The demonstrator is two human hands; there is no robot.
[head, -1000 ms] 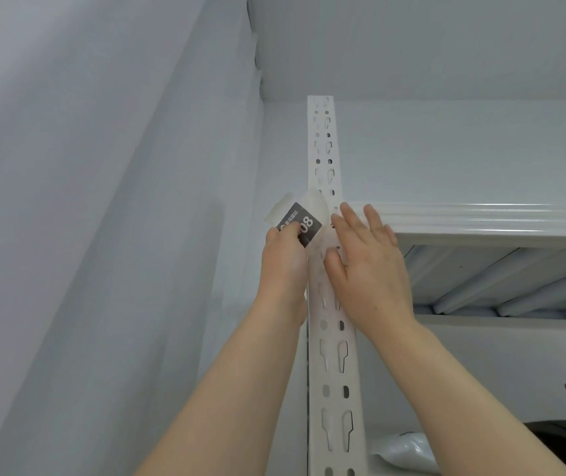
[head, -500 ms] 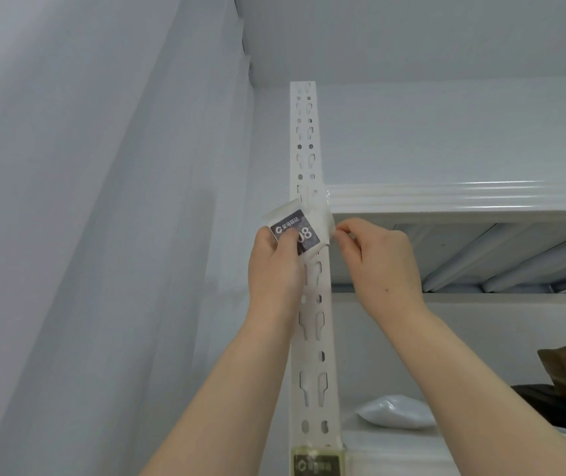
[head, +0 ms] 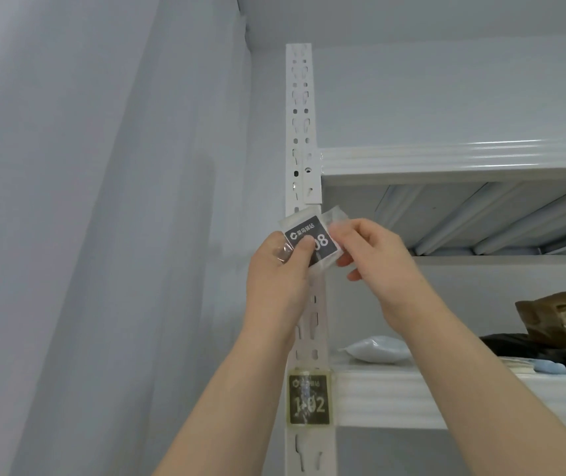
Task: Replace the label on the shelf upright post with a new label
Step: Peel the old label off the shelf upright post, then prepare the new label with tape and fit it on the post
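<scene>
A white perforated upright post (head: 300, 132) runs up the middle of the head view. In front of it, both hands hold a dark square label (head: 312, 237) with white print ending in "08", backed by clear tape. My left hand (head: 279, 269) pinches its lower left part, thumb across the face. My right hand (head: 374, 255) pinches the clear tape flap at its right edge. The label is off the post. Lower down the post, an older yellowed label (head: 309, 400) reading "1-02" stays stuck on.
White shelf beams (head: 463, 163) run right from the post. On the lower shelf (head: 412, 396) lie a white pouch (head: 374, 350), a brown parcel (head: 563, 317) and dark items (head: 515, 345). A grey wall fills the left side.
The label came away from the post and now sits lower, held between both hands. My right hand went from flat against the post to pinching the tape. The view tilted down, revealing the "1-02" label.
</scene>
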